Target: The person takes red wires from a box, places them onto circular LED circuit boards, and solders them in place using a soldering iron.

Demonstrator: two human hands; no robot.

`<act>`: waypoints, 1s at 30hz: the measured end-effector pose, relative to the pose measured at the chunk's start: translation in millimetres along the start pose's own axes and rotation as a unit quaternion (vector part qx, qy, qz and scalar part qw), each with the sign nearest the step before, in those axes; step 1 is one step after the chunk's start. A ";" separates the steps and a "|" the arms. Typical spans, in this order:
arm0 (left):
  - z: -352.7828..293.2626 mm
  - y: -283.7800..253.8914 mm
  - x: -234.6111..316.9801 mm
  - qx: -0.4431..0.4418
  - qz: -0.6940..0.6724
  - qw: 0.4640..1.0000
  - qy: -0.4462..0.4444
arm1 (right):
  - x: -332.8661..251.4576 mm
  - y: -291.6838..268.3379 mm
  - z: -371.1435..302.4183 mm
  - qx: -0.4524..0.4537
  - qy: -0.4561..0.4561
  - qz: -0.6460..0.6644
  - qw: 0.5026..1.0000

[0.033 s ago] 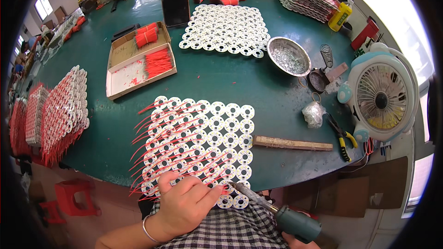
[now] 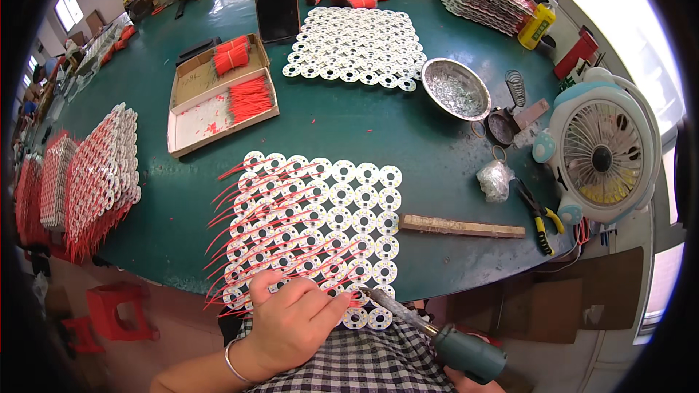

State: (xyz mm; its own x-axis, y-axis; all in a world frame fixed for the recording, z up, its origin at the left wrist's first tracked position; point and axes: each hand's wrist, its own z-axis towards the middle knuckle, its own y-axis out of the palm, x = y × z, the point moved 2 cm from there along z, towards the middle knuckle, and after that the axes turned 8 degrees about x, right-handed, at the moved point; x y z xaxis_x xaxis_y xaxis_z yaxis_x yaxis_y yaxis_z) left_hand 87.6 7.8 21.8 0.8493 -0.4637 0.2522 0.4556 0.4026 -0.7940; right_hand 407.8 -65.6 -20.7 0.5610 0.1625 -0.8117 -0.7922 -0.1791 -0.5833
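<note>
A panel of round white circuit boards (image 2: 341, 195) lies at the table's near edge, with red wires (image 2: 251, 236) attached across its left and middle columns. Over its lower part, my left hand (image 2: 295, 320) is closed, thumb and finger pinching short red wires whose ends show by the fingertips. My right hand (image 2: 473, 382), mostly hidden at the lower edge, grips a soldering iron (image 2: 466, 353) with a dark green handle. The iron's tip points left and meets the panel's lower rows close to the pinched wires; whether it touches a board, I cannot tell.
Beyond lie a cardboard tray (image 2: 182, 137) of red wires, a phone (image 2: 277, 1), a panel stack (image 2: 354, 47) and a metal bowl (image 2: 457, 87). To the right are a wooden bar (image 2: 462, 226), pliers (image 2: 537, 217) and a fan (image 2: 603, 156). Wired panels (image 2: 102, 178) stand left; people sit far off.
</note>
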 end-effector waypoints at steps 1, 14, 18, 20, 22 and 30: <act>0.5 -0.4 0.1 0.000 0.000 1.000 0.000 | 3.1 1.5 -1.3 0.008 0.020 0.050 0.999; 1.5 1.4 -3.5 -0.010 -0.012 1.000 -0.010 | -11.4 -3.7 13.9 -0.016 -0.012 0.064 0.998; 1.2 1.6 -2.7 -0.006 -0.013 1.000 -0.015 | 6.8 0.4 2.6 -0.009 0.037 0.078 0.996; 0.9 2.4 -2.1 -0.004 -0.015 1.000 -0.017 | 27.9 1.2 -9.0 -0.005 0.026 0.114 0.993; 0.2 2.7 -3.4 -0.003 -0.016 1.000 -0.018 | 38.7 4.6 -20.5 0.000 0.015 0.152 0.988; -0.5 0.5 2.6 0.001 0.000 1.000 0.001 | 36.9 -2.8 -31.6 0.016 0.063 0.173 0.983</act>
State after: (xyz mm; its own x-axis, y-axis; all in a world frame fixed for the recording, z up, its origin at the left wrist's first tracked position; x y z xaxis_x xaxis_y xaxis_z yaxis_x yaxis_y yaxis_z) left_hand 89.9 6.4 21.8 0.8489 -0.4648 0.2516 0.4563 0.4042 -0.7927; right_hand 438.2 -89.7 -49.9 0.2794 -0.0243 -0.9599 -0.9470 -0.1722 -0.2713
